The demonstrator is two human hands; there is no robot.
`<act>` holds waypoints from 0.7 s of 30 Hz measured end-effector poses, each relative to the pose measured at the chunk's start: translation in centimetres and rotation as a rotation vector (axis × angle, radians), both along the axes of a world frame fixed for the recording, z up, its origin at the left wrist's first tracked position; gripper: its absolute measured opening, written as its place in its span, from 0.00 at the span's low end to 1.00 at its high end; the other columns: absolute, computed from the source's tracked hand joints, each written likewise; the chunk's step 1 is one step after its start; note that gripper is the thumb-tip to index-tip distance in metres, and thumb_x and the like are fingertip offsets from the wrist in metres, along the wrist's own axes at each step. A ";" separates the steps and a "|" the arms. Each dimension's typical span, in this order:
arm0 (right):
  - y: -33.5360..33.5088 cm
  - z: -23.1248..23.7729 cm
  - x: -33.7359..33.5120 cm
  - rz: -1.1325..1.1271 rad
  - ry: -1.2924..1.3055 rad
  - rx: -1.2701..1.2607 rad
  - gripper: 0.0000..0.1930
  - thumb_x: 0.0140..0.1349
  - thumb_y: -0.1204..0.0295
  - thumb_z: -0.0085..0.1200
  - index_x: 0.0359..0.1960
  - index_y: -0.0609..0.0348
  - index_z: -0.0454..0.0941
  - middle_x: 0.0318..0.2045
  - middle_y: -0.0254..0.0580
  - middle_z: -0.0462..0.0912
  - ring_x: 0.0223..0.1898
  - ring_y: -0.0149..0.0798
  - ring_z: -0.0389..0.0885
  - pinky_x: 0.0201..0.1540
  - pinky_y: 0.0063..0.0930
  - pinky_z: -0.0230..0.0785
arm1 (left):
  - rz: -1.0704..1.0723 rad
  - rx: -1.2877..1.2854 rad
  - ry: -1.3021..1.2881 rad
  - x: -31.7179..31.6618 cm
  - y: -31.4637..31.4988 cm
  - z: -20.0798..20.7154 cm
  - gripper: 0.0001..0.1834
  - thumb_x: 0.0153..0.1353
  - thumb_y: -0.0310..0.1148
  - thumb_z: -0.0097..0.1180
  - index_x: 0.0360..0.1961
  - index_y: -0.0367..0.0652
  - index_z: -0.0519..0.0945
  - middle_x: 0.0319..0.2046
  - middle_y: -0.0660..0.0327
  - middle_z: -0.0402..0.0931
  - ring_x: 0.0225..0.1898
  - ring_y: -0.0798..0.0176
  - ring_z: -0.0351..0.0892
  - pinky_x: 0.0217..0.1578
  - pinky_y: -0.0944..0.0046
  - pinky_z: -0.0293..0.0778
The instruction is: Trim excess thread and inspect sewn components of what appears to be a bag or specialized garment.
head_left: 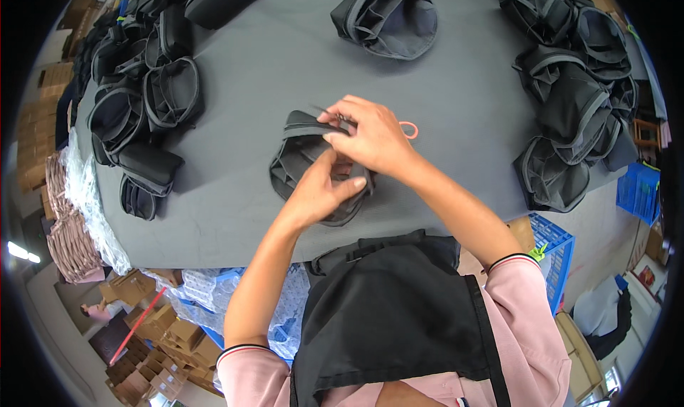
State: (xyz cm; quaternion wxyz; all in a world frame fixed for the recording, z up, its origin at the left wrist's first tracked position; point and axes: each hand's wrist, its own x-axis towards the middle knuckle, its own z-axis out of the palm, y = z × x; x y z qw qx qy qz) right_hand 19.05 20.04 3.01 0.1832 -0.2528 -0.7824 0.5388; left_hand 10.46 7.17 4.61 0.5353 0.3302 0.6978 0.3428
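Note:
A black zippered pouch (pixel 286 166) with grey lining and inner dividers lies opened on the grey table in front of me. My left hand (pixel 320 189) reaches into its mouth, fingers partly hidden inside, thumb over the near side, gripping it. At the pouch's far rim, my right hand (pixel 370 132) is closed around scissors (pixel 412 127). Their orange-pink finger loop sticks out to the right of the hand, and a thin dark blade points left above the rim.
Another opened pouch (pixel 392 18) lies farther back. Several black pouches are heaped along the left (pixel 171 90) and right (pixel 570 115) sides of the grey table (pixel 449 86). Blue crates (pixel 563 250) stand below the near edge; cardboard boxes (pixel 171 328) fill the lower left.

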 end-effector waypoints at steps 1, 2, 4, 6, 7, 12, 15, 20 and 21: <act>0.7 0.0 -0.7 0.046 -0.052 -0.100 0.13 0.50 0.71 0.56 0.39 0.60 0.78 0.30 0.33 0.79 0.22 0.28 0.71 0.26 0.22 0.65 | 0.062 -0.048 -0.038 -0.3 0.5 -1.0 0.31 0.52 0.37 0.62 0.52 0.29 0.66 0.46 0.47 0.72 0.50 0.58 0.72 0.50 0.61 0.70; 0.7 0.1 -0.6 0.049 -0.050 -0.097 0.13 0.50 0.71 0.56 0.39 0.60 0.78 0.30 0.33 0.79 0.22 0.28 0.71 0.26 0.22 0.65 | 0.065 -0.046 -0.036 -0.1 0.4 -1.6 0.31 0.52 0.37 0.62 0.52 0.29 0.66 0.46 0.47 0.72 0.50 0.58 0.72 0.50 0.61 0.70; 1.0 0.1 1.0 -0.140 0.079 -0.493 0.12 0.56 0.71 0.54 0.40 0.62 0.77 0.31 0.34 0.80 0.21 0.25 0.71 0.26 0.18 0.65 | 0.193 -0.097 -0.116 0.1 0.4 -2.5 0.28 0.55 0.32 0.61 0.53 0.32 0.66 0.43 0.55 0.72 0.46 0.67 0.71 0.48 0.66 0.69; -0.3 -1.5 4.0 -0.264 0.198 -0.474 0.08 0.60 0.74 0.50 0.38 0.63 0.77 0.29 0.36 0.79 0.28 0.26 0.79 0.29 0.20 0.69 | 0.215 -0.070 -0.168 0.1 0.4 -2.2 0.28 0.56 0.34 0.60 0.53 0.31 0.65 0.43 0.55 0.72 0.46 0.66 0.72 0.48 0.66 0.70; -1.3 -2.0 5.8 -0.315 0.155 -0.469 0.07 0.59 0.76 0.50 0.38 0.63 0.77 0.30 0.36 0.79 0.27 0.25 0.77 0.29 0.19 0.68 | 0.262 -0.045 -0.263 0.1 0.5 -2.1 0.28 0.57 0.35 0.60 0.53 0.30 0.65 0.44 0.55 0.72 0.45 0.66 0.72 0.48 0.66 0.70; -5.0 -2.8 7.3 -0.416 0.216 -0.772 0.08 0.56 0.81 0.50 0.37 0.64 0.76 0.28 0.32 0.78 0.23 0.19 0.68 0.23 0.13 0.61 | 0.262 -0.025 -0.259 0.4 1.5 -2.1 0.29 0.57 0.43 0.60 0.51 0.32 0.66 0.46 0.56 0.69 0.45 0.64 0.72 0.45 0.64 0.73; -4.1 -3.4 6.8 -0.370 0.151 -0.821 0.08 0.57 0.79 0.49 0.39 0.63 0.75 0.25 0.30 0.77 0.22 0.18 0.66 0.22 0.14 0.58 | 0.266 -0.071 -0.134 0.6 2.8 -1.6 0.27 0.55 0.45 0.61 0.45 0.32 0.69 0.40 0.56 0.72 0.39 0.66 0.75 0.35 0.67 0.76; -2.6 -3.9 7.9 -0.212 0.047 -1.123 0.10 0.59 0.76 0.48 0.41 0.63 0.74 0.24 0.31 0.74 0.21 0.19 0.65 0.21 0.14 0.56 | 0.034 -0.090 0.291 0.6 4.0 -2.5 0.23 0.54 0.43 0.62 0.34 0.29 0.73 0.26 0.59 0.75 0.24 0.71 0.75 0.22 0.70 0.74; -2.8 -3.7 7.8 -0.211 0.042 -1.125 0.10 0.59 0.76 0.48 0.41 0.63 0.74 0.24 0.31 0.74 0.21 0.19 0.65 0.21 0.14 0.56 | 0.057 -0.052 0.333 0.9 3.9 -2.8 0.23 0.54 0.42 0.62 0.33 0.29 0.73 0.23 0.61 0.74 0.23 0.72 0.73 0.21 0.71 0.73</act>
